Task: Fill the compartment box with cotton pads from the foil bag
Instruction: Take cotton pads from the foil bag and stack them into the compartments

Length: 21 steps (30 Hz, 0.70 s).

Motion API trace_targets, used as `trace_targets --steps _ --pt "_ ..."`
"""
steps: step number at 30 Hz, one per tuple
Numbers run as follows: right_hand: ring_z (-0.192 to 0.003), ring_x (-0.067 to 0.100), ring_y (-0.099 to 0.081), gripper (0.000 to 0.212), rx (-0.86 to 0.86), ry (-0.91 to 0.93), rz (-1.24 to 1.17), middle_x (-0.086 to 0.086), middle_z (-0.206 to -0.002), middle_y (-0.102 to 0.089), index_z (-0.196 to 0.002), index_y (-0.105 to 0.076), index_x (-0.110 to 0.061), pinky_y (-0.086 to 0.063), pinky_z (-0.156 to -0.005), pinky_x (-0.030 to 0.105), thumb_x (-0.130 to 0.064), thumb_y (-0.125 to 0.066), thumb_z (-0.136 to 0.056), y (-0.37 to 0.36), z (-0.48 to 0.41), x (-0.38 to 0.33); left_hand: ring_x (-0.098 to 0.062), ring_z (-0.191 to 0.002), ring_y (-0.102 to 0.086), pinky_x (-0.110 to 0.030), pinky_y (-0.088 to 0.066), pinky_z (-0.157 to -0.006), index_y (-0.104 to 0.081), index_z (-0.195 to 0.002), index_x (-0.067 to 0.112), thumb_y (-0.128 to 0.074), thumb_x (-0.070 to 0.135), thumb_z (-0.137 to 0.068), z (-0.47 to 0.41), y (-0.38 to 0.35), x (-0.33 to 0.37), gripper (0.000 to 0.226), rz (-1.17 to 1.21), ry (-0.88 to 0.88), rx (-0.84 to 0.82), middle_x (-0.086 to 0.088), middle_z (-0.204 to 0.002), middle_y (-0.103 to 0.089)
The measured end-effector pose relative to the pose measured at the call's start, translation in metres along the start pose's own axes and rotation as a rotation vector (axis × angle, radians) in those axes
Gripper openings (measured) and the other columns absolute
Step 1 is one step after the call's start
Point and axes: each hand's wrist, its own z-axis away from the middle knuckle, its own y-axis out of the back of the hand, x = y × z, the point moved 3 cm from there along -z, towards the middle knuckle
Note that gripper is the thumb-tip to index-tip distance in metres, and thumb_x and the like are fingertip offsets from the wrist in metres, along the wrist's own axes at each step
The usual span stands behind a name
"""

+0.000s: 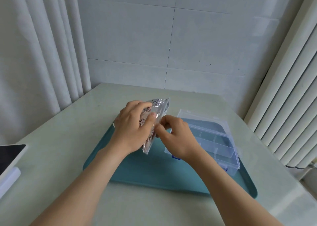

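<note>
The left hand (132, 128) wraps around the foil bag (160, 105), thumb across its near face, holding it clear above the teal tray (154, 174). The bag stands on edge, its long axis running away from the person and tipped up at the far end. The right hand (176, 134) pinches the bag's right-hand edge with curled fingertips; I cannot tell whether the bag is open. The compartment box (221, 146) sits on the tray just right of that hand, lid laid back, and I see no pads in it. Since the right hand is nearer, a short carry rightward should do.
</note>
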Motion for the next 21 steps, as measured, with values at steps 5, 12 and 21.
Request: trace_targets --steps 5,12,21 --pt "-0.076 0.015 -0.065 0.036 0.000 0.013 0.087 -0.009 -0.076 -0.072 -0.075 -0.065 -0.021 -0.052 -0.091 0.049 -0.048 -0.047 -0.090 -0.002 0.001 -0.002 -0.024 -0.149 -0.038 -0.051 -0.034 -0.121 -0.054 -0.152 0.032 -0.043 0.041 -0.107 0.000 -0.004 -0.002 0.047 -0.014 0.075 -0.055 0.005 -0.161 -0.038" --pt "-0.084 0.024 -0.062 0.035 -0.025 -0.051 0.187 0.008 -0.079 -0.072 -0.083 -0.071 -0.006 -0.034 -0.099 0.030 -0.036 -0.053 -0.088 -0.006 0.002 -0.002 -0.027 -0.145 -0.035 -0.050 -0.033 -0.117 -0.050 -0.154 0.034 -0.040 0.031 -0.111 0.000 -0.006 -0.001 0.044 -0.125 0.128 -0.079 0.011 -0.163 -0.033" --pt "-0.087 0.029 -0.060 0.038 0.138 -0.159 0.149 0.006 -0.074 -0.067 -0.078 -0.062 -0.006 -0.032 -0.086 0.040 -0.036 -0.048 -0.098 -0.015 0.005 -0.003 -0.027 -0.130 -0.044 -0.045 -0.037 -0.107 -0.065 -0.130 0.035 -0.068 0.050 -0.095 -0.003 0.007 -0.009 0.038 -0.063 0.217 0.082 0.007 -0.134 -0.048"
